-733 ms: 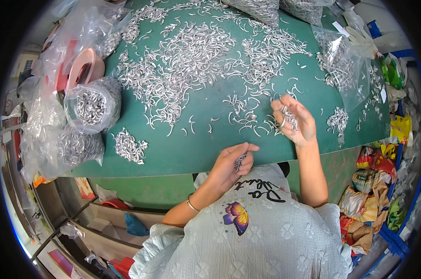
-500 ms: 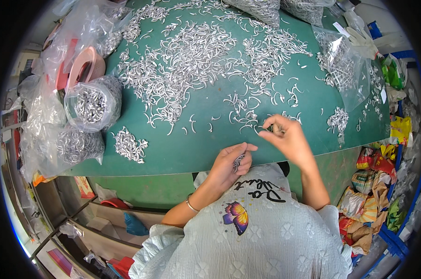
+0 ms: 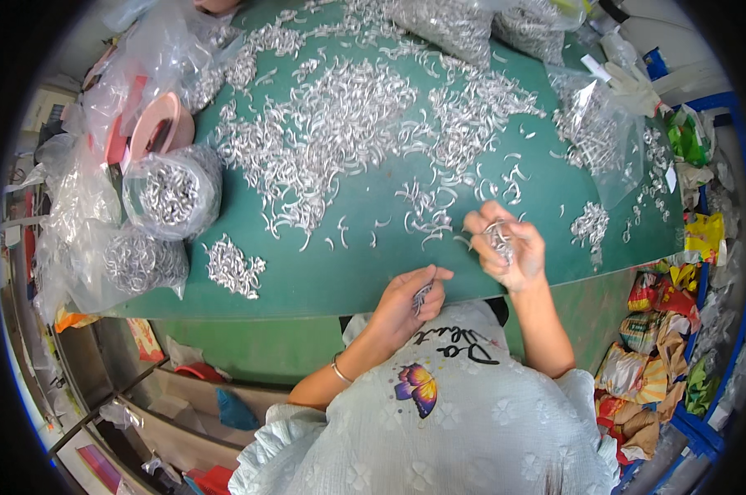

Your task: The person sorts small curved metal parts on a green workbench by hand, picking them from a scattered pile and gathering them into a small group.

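Small curved silver metal pieces [image 3: 340,124] lie in a wide heap across the green tabletop [image 3: 290,293]. My left hand [image 3: 407,299] is closed at the table's near edge, palm up, with several of these pieces showing between its curled fingers. To its right, my right hand [image 3: 511,247] is raised just above the table, fingers curled round a cluster of the same pieces [image 3: 498,241] in its palm. One piece sticks out at its fingertips. Loose pieces [image 3: 426,210] lie on the table just beyond the right hand.
At left stand filled clear plastic bags [image 3: 175,194] and a pink basket [image 3: 167,124]; a small pile [image 3: 232,266] lies nearby. More filled bags [image 3: 451,29] line the far edge. At right are a bag of metal parts [image 3: 591,124] and another small pile [image 3: 589,227].
My right hand has turned, now showing the pieces in its palm, and has drawn slightly away from the loose pieces. My left hand stays nearly in place. The view has shifted a little.
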`<state>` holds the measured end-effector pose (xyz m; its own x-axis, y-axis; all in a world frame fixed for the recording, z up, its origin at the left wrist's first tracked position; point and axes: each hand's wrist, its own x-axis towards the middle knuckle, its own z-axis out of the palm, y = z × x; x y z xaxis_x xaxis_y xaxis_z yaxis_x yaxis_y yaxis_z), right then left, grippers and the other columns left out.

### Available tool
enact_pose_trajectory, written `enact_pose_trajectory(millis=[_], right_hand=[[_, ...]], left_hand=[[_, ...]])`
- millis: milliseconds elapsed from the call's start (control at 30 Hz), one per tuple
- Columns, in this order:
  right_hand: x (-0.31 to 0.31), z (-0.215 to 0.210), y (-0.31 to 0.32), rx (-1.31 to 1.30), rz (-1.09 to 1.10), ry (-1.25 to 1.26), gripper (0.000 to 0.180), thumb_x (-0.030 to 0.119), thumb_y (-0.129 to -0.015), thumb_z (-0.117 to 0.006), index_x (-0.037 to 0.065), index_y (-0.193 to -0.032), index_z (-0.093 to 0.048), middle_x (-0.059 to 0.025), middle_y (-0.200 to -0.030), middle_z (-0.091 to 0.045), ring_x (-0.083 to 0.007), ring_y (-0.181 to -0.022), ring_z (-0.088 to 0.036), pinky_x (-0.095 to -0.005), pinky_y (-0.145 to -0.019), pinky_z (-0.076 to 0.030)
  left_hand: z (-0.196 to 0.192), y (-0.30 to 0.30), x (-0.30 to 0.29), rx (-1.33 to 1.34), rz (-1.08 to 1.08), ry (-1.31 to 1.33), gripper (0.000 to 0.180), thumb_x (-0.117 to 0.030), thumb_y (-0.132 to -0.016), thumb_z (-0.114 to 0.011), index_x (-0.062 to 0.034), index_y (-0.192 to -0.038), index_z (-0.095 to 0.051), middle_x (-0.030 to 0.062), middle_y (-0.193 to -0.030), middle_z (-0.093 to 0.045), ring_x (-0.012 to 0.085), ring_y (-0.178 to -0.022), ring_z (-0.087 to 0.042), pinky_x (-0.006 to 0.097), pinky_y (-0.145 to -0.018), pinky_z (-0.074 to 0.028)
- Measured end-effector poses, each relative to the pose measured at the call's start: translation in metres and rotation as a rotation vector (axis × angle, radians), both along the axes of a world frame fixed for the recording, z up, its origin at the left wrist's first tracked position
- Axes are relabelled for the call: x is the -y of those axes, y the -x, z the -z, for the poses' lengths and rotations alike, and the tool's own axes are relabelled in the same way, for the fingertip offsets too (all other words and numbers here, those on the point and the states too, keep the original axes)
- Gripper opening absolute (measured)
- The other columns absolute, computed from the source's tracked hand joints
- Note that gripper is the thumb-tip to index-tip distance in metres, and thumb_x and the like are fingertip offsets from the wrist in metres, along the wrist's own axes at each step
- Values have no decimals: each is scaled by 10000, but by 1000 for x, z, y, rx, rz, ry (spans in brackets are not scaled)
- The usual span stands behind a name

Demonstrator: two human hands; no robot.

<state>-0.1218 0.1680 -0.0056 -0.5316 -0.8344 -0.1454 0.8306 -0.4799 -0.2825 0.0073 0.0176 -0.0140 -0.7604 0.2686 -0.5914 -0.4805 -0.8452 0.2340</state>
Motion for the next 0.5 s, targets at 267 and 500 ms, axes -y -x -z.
enact_pose_trajectory(millis=[267,500], right_hand=[[-3,2,18,264,-159,-199,428,374,-968,-331,113,-628,-348,19,-550,-282,-63,-369,-220,-201,-312,-207],[-9,-39,82,522,15,-344,361,339,-939,-423,115,-656,-405,17,-584,-352,-75,-400,-266,-207,-333,-233]], left_hand=[[3,3,7,-51,-9,-9,263,-224,-943,-452,21,-986,-538,-9,-601,-352,82,-504,-308,210,-447,-272],[4,15,17,-73,-40,-21,256,-200,-948,-433,30,-1000,-533,-9,-603,-321,86,-510,-294,210,-448,-269]])
